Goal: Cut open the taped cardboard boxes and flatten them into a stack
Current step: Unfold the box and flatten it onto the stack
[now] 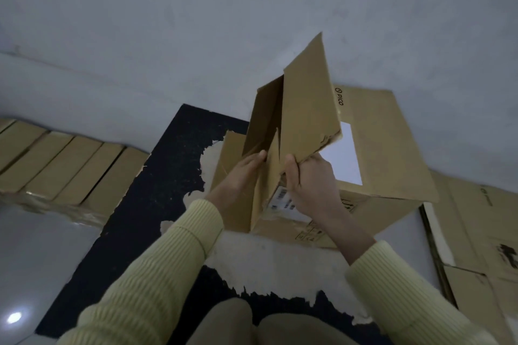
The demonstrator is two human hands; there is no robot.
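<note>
Both hands hold one small opened box (297, 109) lifted in front of the person. The right hand (311, 182) has a closed grip on the lower edge of the box's broad outer panel, thumb on the near face and fingers wrapped behind, which looks like the hold that bears the weight and steers the panel. The left hand (238, 173) presses flat against the lower left wall, its fingertips (262, 154) reaching into the open mouth; its grip is more a push than a pinch, probably to fold that wall inward so the tube collapses.

The box is tilted, its open end toward the camera and its far flaps pointing up at the wall, so the seams seem already cut and the flattening is under way.

Just behind and below it stands a larger box (392, 148) with a white label, on the floor. To the right lie flattened sheets (476, 232), likely the growing stack. At far left a row of cartons (56, 165) lines the wall, well apart. A worn dark mat (157, 182) lies beneath.
</note>
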